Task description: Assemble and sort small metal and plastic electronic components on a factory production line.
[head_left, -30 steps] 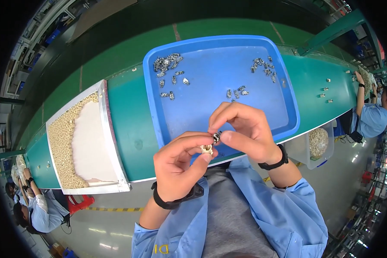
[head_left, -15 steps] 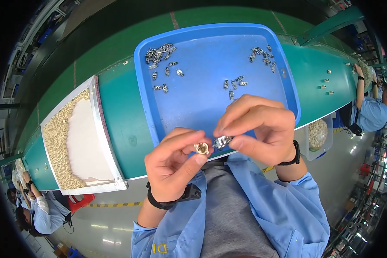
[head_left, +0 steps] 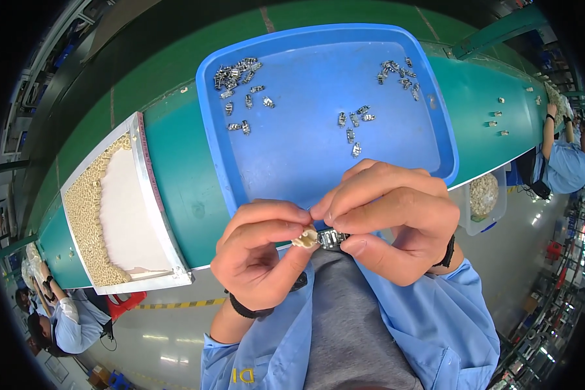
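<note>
Between the thumb and fingers of my left hand (head_left: 259, 250) is a small cream ceramic-like part (head_left: 305, 238), hollow at its mouth. My right hand (head_left: 396, 218) pinches a small silvery metal clip-like part (head_left: 332, 240) by its right end. The two parts meet end to end in front of my chest, though how far one sits inside the other I cannot tell. Just beyond my hands lies a blue tray (head_left: 279, 156) with more of the metal parts, heaped (head_left: 231, 77) at its far left and scattered in the middle and far right.
Left of the tray, a white-framed board (head_left: 166, 240) holds many cream parts (head_left: 88, 221). A green belt (head_left: 182, 162) runs beneath, with several loose parts at right. A clear bin (head_left: 484, 201) stands below it on the right. Co-workers sit at far left (head_left: 75, 318) and far right (head_left: 565, 162).
The cream part has turned sideways toward the metal part, and my hands have come together so the two parts meet. The metal part now lies nearly level.
</note>
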Demonstrator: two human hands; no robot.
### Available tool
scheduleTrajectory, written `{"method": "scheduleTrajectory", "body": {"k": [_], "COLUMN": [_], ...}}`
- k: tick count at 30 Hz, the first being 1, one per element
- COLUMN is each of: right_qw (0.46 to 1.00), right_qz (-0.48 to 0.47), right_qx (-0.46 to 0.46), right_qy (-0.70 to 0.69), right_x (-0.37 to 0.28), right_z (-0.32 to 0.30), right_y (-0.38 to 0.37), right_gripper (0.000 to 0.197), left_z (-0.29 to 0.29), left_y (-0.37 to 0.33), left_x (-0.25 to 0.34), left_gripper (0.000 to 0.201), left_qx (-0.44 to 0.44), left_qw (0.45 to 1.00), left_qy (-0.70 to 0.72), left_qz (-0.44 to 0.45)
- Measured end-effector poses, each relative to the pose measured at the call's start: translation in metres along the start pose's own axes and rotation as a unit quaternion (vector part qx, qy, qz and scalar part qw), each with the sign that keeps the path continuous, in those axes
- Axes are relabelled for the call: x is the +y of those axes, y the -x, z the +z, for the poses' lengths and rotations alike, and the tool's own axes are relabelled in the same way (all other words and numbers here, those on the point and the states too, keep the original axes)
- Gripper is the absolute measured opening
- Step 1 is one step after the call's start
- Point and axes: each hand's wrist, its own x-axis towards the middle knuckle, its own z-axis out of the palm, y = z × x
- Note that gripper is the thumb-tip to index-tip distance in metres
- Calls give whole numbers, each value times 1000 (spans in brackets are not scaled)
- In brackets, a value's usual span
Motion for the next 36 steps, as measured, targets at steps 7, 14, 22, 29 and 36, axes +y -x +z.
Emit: {"method": "scheduleTrajectory", "body": {"k": [7,14,22,29,36], "right_qw": [999,998,996,995,994], "right_qz": [9,-12,-27,-18,-2], "right_qx": [-24,11,-4,3,27], "right_qy": [35,54,89,99,102], "right_x": [-7,-2,-4,-4,-4], "right_z": [4,10,6,6,12], "right_y": [4,9,8,10,9], "right_gripper": [17,18,17,17,16], "left_z": [5,8,9,7,8], "left_y": [-1,-3,-3,-1,0], "left_x": [-5,-7,-7,-8,-9], "left_gripper": [30,30,31,33,34], "left_qx": [14,25,10,-1,7], "left_qw": [998,997,997,998,1000], "left_qy": [-41,-41,-47,-34,3], "left_qz": [48,62,63,50,20]}}
